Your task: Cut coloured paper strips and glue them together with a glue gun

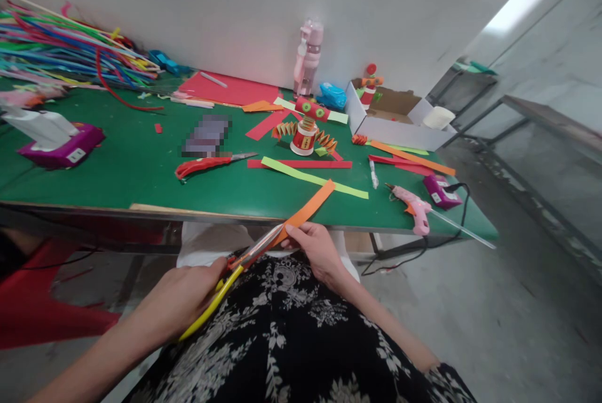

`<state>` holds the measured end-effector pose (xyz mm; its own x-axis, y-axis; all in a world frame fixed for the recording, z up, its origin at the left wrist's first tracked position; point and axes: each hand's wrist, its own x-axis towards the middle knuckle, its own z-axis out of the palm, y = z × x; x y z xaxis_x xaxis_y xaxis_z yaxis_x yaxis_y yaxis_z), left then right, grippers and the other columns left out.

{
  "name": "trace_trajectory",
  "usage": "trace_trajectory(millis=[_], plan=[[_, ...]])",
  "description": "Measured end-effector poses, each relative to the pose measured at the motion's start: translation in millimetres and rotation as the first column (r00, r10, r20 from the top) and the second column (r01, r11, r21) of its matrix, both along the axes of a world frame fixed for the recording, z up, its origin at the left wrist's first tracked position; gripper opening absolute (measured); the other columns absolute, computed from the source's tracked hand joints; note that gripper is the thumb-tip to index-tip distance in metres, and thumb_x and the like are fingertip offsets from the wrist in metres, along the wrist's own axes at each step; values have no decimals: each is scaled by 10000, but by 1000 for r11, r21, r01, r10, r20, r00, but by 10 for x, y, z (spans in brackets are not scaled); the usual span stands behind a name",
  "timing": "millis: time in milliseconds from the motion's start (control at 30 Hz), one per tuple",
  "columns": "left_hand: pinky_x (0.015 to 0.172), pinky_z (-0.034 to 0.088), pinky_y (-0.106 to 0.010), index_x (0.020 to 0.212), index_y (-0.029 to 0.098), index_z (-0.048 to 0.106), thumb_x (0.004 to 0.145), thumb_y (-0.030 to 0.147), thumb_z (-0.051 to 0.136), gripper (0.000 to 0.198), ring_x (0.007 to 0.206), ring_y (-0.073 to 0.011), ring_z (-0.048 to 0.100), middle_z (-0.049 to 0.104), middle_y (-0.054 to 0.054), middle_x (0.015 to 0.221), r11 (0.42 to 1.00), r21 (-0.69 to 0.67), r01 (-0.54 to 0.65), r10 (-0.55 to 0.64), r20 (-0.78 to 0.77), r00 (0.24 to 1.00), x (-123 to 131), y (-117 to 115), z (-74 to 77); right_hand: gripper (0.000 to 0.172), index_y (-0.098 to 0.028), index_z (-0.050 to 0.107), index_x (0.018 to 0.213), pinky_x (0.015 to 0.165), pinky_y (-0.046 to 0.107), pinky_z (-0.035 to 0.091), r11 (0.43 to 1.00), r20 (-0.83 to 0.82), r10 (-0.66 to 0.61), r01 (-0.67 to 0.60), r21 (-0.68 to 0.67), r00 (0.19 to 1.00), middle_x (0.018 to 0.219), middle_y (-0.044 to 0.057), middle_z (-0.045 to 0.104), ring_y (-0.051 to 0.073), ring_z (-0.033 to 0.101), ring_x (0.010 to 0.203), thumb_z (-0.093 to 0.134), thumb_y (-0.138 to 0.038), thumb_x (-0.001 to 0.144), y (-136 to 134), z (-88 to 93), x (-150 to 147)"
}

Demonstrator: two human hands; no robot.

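My left hand [200, 293] is closed round the handles of a pair of scissors [263, 241] with yellow and orange grips. The blades lie along an orange paper strip [308, 205], close to my right fingers; whether they are parted I cannot make out. Between thumb and fingers, my right hand [313, 246] pinches that strip, its far end over the table edge. Just beyond lie a lime-green paper strip [315, 181] and a red paper strip [301, 164]. A paper-cup figure [303, 138] with folded orange arms and a red roll for a head stands behind them.
Red-handled scissors [204, 167] lie left on the green table [155, 187]. A pink glue gun [414, 207] with a cord is at the right edge. A white box [399, 130], a pink bottle [310, 58] and many pipe cleaners [70, 46] stand or lie toward the back.
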<state>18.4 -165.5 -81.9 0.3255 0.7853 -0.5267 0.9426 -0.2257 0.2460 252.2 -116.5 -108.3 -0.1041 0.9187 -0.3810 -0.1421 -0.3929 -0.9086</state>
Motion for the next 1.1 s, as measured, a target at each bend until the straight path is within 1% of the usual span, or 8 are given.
trace_trajectory(millis=[133, 233, 400, 600, 700, 833, 933, 1100], plan=[[767, 518, -452, 1241, 222, 547, 919, 435, 282, 468, 981, -376, 710, 751, -148, 1078, 1000, 6, -31, 31, 50, 998, 52, 19, 27, 351, -160, 747, 662, 664, 271, 489, 999, 5, 48, -48, 4, 999, 615, 40, 699, 131, 603, 589, 787, -509, 655, -15, -5, -26], [769, 516, -460, 1230, 221, 546, 912, 450, 295, 465, 985, -376, 707, 749, -142, 1085, 999, -3, -32, 32, 46, 998, 78, 33, 22, 355, -163, 747, 647, 659, 273, 489, 998, 1, 68, -68, 8, 998, 597, 34, 692, 135, 602, 585, 792, -515, 641, -19, -8, -29], [784, 512, -485, 1246, 222, 534, 914, 430, 283, 465, 1009, -390, 697, 745, -137, 1106, 1000, 0, -22, 22, 68, 997, 78, 40, 5, 331, -171, 751, 657, 669, 272, 492, 997, -23, 77, -76, 28, 997, 618, 28, 697, 134, 604, 594, 786, -500, 644, -18, -13, -23], [811, 516, -495, 1281, 214, 530, 893, 382, 313, 475, 1031, -390, 695, 738, -148, 1145, 1000, 4, -2, 2, 48, 999, 54, 35, -14, 322, -165, 745, 653, 683, 270, 498, 996, -27, 90, -90, 18, 996, 620, 25, 696, 123, 602, 593, 791, -483, 641, -15, -20, -24], [807, 518, -481, 1286, 218, 528, 892, 388, 321, 476, 1020, -383, 700, 748, -140, 1115, 1000, -4, -1, 1, 44, 999, 46, 31, -32, 328, -165, 744, 649, 672, 273, 502, 995, -18, 95, -95, 16, 995, 615, 28, 696, 129, 604, 585, 791, -490, 642, -13, -18, -26], [795, 516, -466, 1273, 203, 545, 888, 377, 322, 478, 985, -378, 709, 763, -139, 1042, 1000, 8, 0, 0, 24, 1000, 36, 28, -61, 319, -168, 750, 651, 661, 268, 504, 996, -29, 84, -84, 3, 996, 601, 25, 694, 128, 603, 576, 797, -482, 624, -8, -9, -33], [782, 517, -456, 1283, 209, 547, 888, 358, 319, 480, 971, -370, 715, 764, -141, 1026, 1000, 17, -3, 3, 17, 1000, 23, 25, -69, 319, -171, 751, 665, 654, 262, 500, 997, -35, 73, -73, 1, 997, 622, 26, 704, 124, 604, 578, 801, -482, 615, 1, 11, -20], [776, 515, -453, 1306, 225, 529, 895, 383, 321, 487, 993, -379, 711, 763, -145, 1029, 1000, 6, -9, 9, 36, 999, 3, 13, -40, 319, -170, 729, 631, 627, 253, 477, 1000, 11, -14, 14, 17, 1000, 601, 35, 692, 120, 589, 567, 796, -482, 645, 18, 45, 23]])
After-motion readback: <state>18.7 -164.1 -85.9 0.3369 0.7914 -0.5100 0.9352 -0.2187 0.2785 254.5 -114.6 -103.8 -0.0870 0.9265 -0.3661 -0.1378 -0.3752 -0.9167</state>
